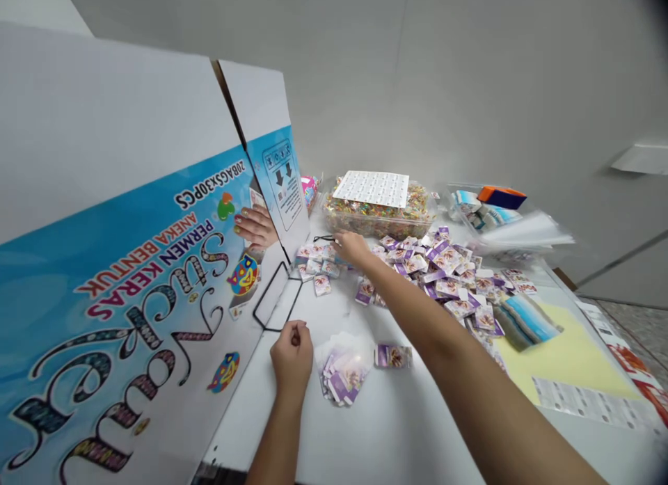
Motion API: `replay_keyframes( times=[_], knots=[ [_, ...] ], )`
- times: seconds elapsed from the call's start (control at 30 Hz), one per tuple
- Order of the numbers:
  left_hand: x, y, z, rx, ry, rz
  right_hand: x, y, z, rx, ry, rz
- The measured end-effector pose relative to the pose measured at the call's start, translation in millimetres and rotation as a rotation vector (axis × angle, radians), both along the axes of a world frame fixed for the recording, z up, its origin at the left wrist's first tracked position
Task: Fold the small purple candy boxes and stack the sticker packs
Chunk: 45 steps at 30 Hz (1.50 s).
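Observation:
My left hand [291,354] rests on the white table [396,429] with its fingers curled in; what they hold, if anything, is hidden. Beside it lies a clear bag of small purple-and-white packets [342,370], with one loose packet [393,355] to its right. My right hand [352,248] reaches far forward, fingers bent down onto a small cluster of packets [316,262] at the edge of a large scattered pile [449,276]. Whether it grips one I cannot make out.
A big blue-and-white carton [120,262] stands at the left, and another person's hand [255,227] shows at its edge. A black wire frame [276,304] lies by it. Behind are a clear tub of colourful sweets [378,210], a clear tray [495,213] and a yellow sheet [568,360].

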<state>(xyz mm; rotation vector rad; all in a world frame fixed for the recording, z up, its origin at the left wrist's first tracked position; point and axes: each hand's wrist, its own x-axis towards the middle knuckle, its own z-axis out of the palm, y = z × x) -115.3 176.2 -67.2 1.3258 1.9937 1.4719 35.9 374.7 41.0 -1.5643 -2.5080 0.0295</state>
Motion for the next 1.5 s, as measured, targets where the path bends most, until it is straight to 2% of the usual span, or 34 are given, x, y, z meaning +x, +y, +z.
replay_keyframes(
  times=[0.07,0.17,0.23,0.33,0.47,0.6,0.7,0.8,0.9,1.07,1.17,1.23,1.37,1.5],
  knots=[
    [1.1,-0.5,-1.3,0.007,0.005,-0.01,15.5,-34.7,-0.8,0.028,0.054,0.029],
    [4.2,-3.6,-2.1,0.027,0.027,-0.058,49.1,-109.7,-10.7,0.05,0.128,0.065],
    [7.3,-7.6,-1.4,0.052,0.054,-0.112,75.2,-164.8,-25.5,0.061,0.164,0.056],
    [13.5,-15.8,1.1,0.103,0.116,-0.213,109.8,-235.1,-59.1,0.098,0.19,0.014],
    [22.2,-26.1,6.7,0.151,0.239,-0.401,131.8,-292.3,-102.0,0.131,0.175,-0.083],
    [25.7,-31.0,13.1,0.123,0.374,-0.597,134.8,-327.6,-117.5,0.127,0.317,-0.2],
    [26.3,-35.6,15.3,0.084,0.444,-0.638,139.2,-346.5,-119.3,0.169,0.41,-0.266],
    [30.6,-47.0,13.3,0.031,0.595,-0.616,149.0,-354.9,-122.2,0.245,0.38,-0.321],
    [38.9,-62.8,6.8,-0.017,0.722,-0.566,158.6,-355.4,-126.1,0.278,0.344,-0.32],
    [46.9,-78.1,-2.7,-0.041,0.727,-0.495,162.5,-349.4,-128.0,0.313,0.365,-0.295],
    [46.5,-80.2,-1.3,-0.024,0.705,-0.502,160.1,-339.8,-120.4,0.354,0.383,-0.31],
    [45.8,-81.6,1.0,-0.005,0.686,-0.488,156.9,-332.9,-109.9,0.443,0.418,-0.365],
    [45.6,-85.2,2.5,0.057,0.642,-0.392,142.5,-332.9,-87.6,0.6,0.488,-0.396],
    [45.7,-82.6,0.0,0.054,0.628,-0.359,117.3,-355.9,-87.9,0.481,0.554,-0.302]
  ],
)
